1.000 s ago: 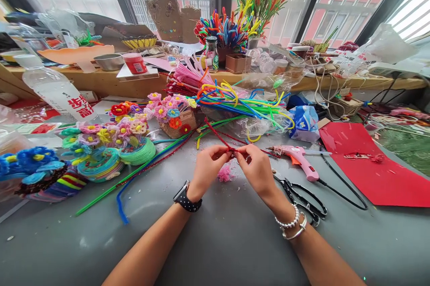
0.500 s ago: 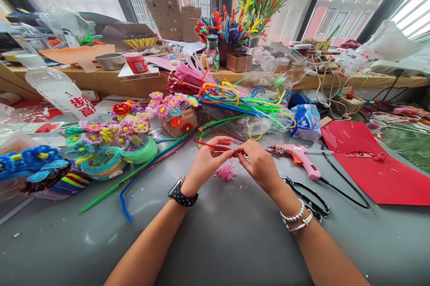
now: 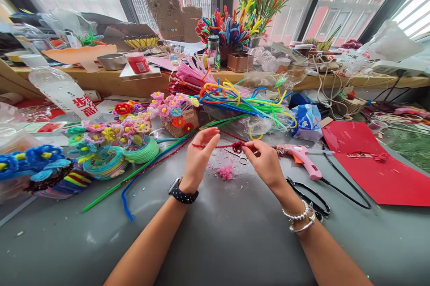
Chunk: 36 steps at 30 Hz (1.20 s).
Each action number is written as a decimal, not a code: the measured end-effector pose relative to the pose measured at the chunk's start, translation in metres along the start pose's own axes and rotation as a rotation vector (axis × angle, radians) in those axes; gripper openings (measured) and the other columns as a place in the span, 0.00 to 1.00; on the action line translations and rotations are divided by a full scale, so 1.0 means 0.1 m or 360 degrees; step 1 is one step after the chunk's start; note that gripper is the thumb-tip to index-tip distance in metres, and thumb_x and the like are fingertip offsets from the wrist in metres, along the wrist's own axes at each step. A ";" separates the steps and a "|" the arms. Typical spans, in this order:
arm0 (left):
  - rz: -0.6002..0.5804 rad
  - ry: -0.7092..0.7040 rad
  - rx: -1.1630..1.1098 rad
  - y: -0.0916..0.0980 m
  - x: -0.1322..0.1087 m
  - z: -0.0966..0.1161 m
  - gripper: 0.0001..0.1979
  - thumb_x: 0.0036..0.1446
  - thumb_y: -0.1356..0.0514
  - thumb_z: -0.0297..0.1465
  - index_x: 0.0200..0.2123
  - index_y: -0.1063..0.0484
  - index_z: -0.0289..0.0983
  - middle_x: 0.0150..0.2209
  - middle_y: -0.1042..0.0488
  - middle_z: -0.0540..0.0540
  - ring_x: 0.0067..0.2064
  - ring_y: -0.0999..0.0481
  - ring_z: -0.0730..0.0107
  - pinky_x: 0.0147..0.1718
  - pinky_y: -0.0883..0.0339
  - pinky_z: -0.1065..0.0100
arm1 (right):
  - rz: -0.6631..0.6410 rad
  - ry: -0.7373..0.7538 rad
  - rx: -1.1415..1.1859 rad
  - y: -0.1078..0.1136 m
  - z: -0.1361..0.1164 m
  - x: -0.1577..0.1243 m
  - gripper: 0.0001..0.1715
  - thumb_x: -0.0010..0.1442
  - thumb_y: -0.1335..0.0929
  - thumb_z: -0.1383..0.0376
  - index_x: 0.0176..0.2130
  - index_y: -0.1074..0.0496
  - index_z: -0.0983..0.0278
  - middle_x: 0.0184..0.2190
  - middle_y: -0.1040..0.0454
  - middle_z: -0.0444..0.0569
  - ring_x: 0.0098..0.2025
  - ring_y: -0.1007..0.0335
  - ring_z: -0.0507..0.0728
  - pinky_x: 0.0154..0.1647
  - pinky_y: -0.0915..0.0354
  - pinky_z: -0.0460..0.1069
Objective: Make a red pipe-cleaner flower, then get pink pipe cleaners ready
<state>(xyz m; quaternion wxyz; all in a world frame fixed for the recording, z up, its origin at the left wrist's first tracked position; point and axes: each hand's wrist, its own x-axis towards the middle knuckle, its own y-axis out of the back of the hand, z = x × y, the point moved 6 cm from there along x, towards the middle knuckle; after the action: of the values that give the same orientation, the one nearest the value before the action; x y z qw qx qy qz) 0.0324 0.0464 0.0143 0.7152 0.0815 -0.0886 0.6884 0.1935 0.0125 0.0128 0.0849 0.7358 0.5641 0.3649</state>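
Note:
A dark red glittery pipe cleaner stretches between my two hands above the grey table, with a small coil at its right end. My right hand pinches that coiled end between thumb and fingertips. Closed around the straight tail is my left hand, the tail passing between thumb and fingers and poking out on the left. Just below the pipe cleaner lies a small heap of pink fluff. Small scissors show partly behind the coil and my right hand.
A pink glue gun, its cord and black-handled scissors lie right, near red card. Pipe-cleaner flowers in baskets stand left beside a water bottle. Behind are bundled pipe cleaners and a tissue pack.
My hands have moved apart, the left one sliding left along the pipe cleaner. More of its straight length and the coil now show, and the small scissors have come into sight.

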 end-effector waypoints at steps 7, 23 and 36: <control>0.0398 -0.1028 0.1056 0.10 -0.15 0.48 0.11 0.49 0.44 0.28 0.39 0.31 0.38 0.43 0.30 0.45 0.47 0.34 0.66 0.50 0.46 0.60 | 0.0111 0.0151 -0.0300 0.04 0.00 -0.02 0.08 0.55 0.39 0.66 0.29 0.32 0.65 0.26 0.30 0.48 0.27 0.36 0.53 0.29 0.40 0.48; -0.0168 -0.1126 0.1253 -0.27 -0.23 0.28 0.05 0.52 0.47 0.29 0.31 0.31 0.37 0.28 0.26 0.50 0.32 0.30 0.73 0.45 0.41 0.65 | 0.0245 0.0430 -0.0208 0.00 -0.24 -0.13 0.07 0.56 0.39 0.67 0.31 0.33 0.65 0.26 0.30 0.48 0.28 0.37 0.52 0.30 0.39 0.47; -0.0185 -0.0299 0.0607 -0.22 -0.16 0.12 0.10 0.51 0.47 0.34 0.30 0.30 0.34 0.29 0.26 0.47 0.31 0.28 0.73 0.32 0.35 0.72 | 0.0111 0.0144 0.0149 0.01 -0.18 -0.08 0.10 0.56 0.39 0.62 0.32 0.31 0.65 0.29 0.29 0.48 0.31 0.34 0.52 0.27 0.37 0.45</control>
<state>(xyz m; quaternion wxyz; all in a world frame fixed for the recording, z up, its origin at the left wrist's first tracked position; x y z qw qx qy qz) 0.0538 0.0266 0.0226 0.7140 0.2842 -0.0182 0.6396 0.1817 0.0002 0.0230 0.0120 0.7409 0.5578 0.3739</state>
